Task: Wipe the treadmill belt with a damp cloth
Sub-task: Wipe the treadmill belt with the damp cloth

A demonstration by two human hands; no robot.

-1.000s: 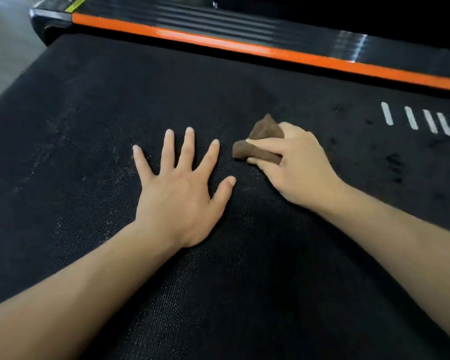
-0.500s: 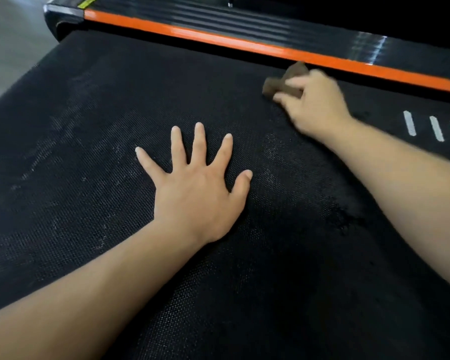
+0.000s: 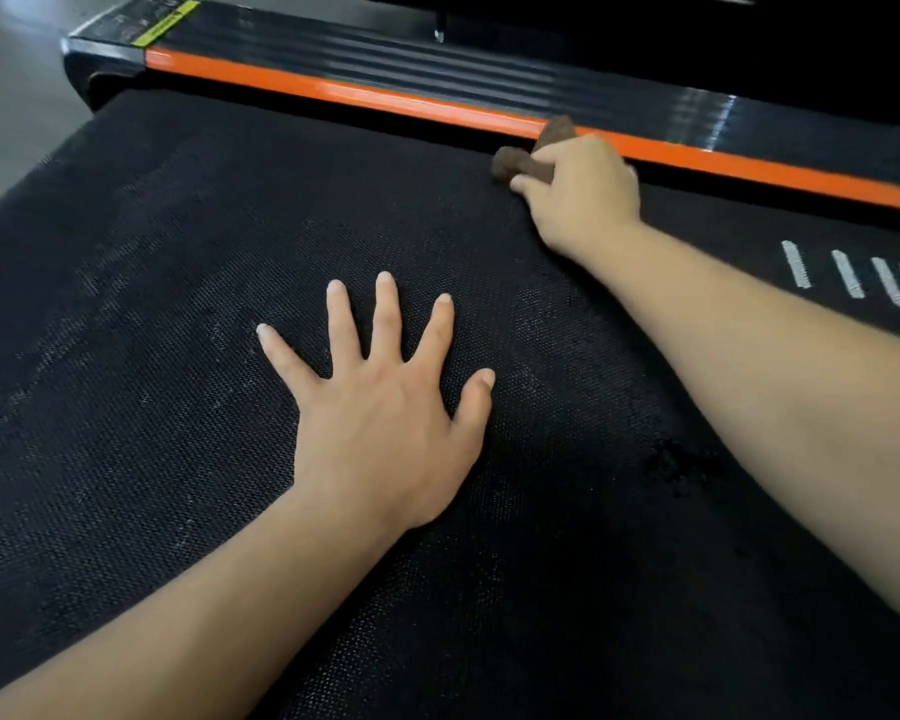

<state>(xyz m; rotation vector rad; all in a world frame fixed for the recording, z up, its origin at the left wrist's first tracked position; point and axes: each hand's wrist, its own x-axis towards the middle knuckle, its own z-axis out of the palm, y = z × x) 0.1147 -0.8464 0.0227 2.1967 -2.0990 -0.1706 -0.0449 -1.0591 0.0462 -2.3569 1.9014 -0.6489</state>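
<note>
The black textured treadmill belt (image 3: 178,356) fills most of the view, with pale dusty streaks on its left part. My right hand (image 3: 583,194) grips a small brown cloth (image 3: 510,166) and holds it down on the belt at the far edge, right beside the orange side rail (image 3: 333,93). Part of the cloth pokes up above my knuckles; the rest is hidden under my fingers. My left hand (image 3: 385,423) lies flat on the middle of the belt with its fingers spread and holds nothing.
Beyond the orange strip runs a black ribbed foot rail (image 3: 489,70) with a yellow label (image 3: 170,20) at its left end. Several white dashes (image 3: 848,272) mark the belt at the right. Grey floor (image 3: 6,96) shows at the far left.
My right hand has slid the cloth from the middle of the belt, beside my left hand, away to the far edge by the orange rail. My left hand has stayed flat.
</note>
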